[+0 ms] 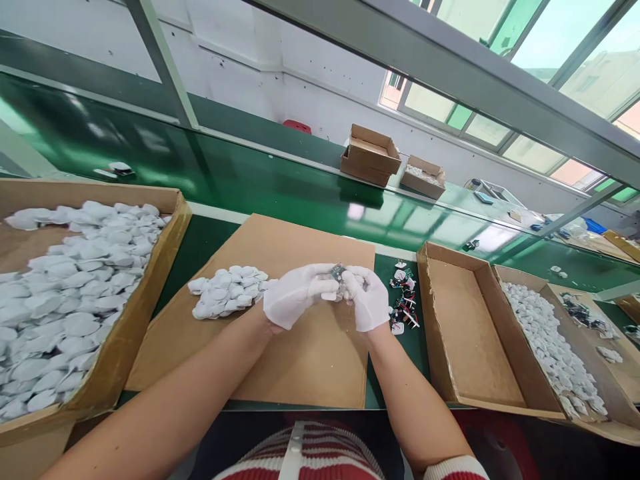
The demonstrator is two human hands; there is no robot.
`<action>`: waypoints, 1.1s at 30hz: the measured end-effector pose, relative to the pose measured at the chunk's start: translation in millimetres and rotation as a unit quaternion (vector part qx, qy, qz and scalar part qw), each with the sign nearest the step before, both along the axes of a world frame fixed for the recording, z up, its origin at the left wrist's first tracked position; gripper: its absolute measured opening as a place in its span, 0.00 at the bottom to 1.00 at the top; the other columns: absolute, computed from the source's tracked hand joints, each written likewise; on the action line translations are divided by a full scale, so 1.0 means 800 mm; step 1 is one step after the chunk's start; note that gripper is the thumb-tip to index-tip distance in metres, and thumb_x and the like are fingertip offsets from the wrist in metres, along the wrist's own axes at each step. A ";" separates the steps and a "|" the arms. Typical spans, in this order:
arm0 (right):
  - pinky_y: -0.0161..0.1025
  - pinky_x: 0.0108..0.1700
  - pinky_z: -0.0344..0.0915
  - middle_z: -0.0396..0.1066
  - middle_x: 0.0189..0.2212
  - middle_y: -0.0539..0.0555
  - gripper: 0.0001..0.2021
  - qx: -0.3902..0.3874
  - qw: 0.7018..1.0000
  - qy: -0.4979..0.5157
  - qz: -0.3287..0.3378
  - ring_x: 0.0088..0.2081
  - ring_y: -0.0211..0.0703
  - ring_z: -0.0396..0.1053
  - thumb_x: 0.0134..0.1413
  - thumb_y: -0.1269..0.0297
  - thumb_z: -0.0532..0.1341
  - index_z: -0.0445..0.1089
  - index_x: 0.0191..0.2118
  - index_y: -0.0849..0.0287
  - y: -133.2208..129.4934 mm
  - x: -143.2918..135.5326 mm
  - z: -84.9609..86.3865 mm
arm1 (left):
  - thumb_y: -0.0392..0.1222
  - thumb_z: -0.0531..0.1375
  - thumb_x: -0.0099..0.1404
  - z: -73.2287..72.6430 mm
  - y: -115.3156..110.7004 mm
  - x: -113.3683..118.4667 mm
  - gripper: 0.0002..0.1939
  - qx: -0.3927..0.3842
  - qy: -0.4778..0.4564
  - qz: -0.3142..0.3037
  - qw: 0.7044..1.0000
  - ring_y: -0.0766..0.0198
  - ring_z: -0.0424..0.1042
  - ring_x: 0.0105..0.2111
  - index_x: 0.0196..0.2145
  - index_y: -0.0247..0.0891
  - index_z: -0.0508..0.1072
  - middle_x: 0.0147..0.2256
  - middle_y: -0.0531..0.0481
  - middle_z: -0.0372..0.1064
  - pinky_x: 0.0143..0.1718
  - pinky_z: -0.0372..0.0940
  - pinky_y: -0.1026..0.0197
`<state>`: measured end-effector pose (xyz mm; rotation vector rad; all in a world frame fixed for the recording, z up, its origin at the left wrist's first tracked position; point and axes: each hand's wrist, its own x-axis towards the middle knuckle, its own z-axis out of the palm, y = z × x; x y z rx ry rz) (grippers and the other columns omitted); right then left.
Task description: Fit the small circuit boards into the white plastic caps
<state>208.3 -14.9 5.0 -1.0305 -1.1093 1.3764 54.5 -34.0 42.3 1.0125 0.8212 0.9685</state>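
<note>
Left hand (pixel 296 291) and right hand (pixel 367 298) (both gloved) nearly meet over cardboard sheet (pixel 305 340), fingers pinching small circuit board (pixel 338 271), forearms angled inward.

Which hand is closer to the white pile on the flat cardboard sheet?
Left. The left hand is just beside the white pile, at its right edge; the right hand is farther off, beyond the left hand.

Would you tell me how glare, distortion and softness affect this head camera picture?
In the head view, windows look nearly washed out, with bright reflections on the green tabletop; the large left-hand box seems stretched towards the edge, likely by a wide lens; and the small part between left hand and right hand lacks fine detail.
</note>
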 end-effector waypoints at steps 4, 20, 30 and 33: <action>0.35 0.25 0.59 0.72 0.22 0.48 0.33 -0.048 0.998 0.048 0.011 0.23 0.33 0.61 0.44 0.43 0.75 0.78 0.50 0.64 -0.001 0.001 -0.003 | 0.40 0.67 0.62 -0.003 0.000 -0.004 0.06 -0.008 -0.019 0.068 0.997 0.66 0.63 0.29 0.32 0.35 0.77 0.26 0.53 0.66 0.33 0.59 0.63; 0.40 0.37 0.75 0.78 0.37 0.56 0.26 0.052 0.997 -0.014 -0.050 0.35 0.41 0.75 0.46 0.51 0.76 0.77 0.48 0.60 0.006 0.013 -0.002 | 0.43 0.71 0.62 -0.019 0.007 -0.006 0.09 -0.042 -0.099 0.109 0.988 0.61 0.73 0.36 0.33 0.35 0.79 0.33 0.47 0.74 0.41 0.70 0.61; 0.40 0.40 0.77 0.82 0.38 0.54 0.11 0.224 0.960 -0.129 -0.103 0.36 0.43 0.78 0.54 0.59 0.71 0.83 0.42 0.55 -0.015 0.002 -0.004 | 0.41 0.76 0.52 -0.023 0.000 0.008 0.19 -0.009 -0.026 0.171 0.985 0.57 0.76 0.37 0.40 0.36 0.78 0.35 0.46 0.79 0.43 0.71 0.55; 0.41 0.45 0.77 0.83 0.40 0.53 0.10 0.247 0.953 -0.154 -0.088 0.41 0.45 0.79 0.57 0.60 0.70 0.84 0.44 0.52 -0.011 0.010 -0.006 | 0.45 0.75 0.54 -0.025 0.001 0.001 0.22 -0.043 -0.092 0.106 0.989 0.56 0.78 0.38 0.45 0.37 0.80 0.39 0.45 0.80 0.47 0.72 0.51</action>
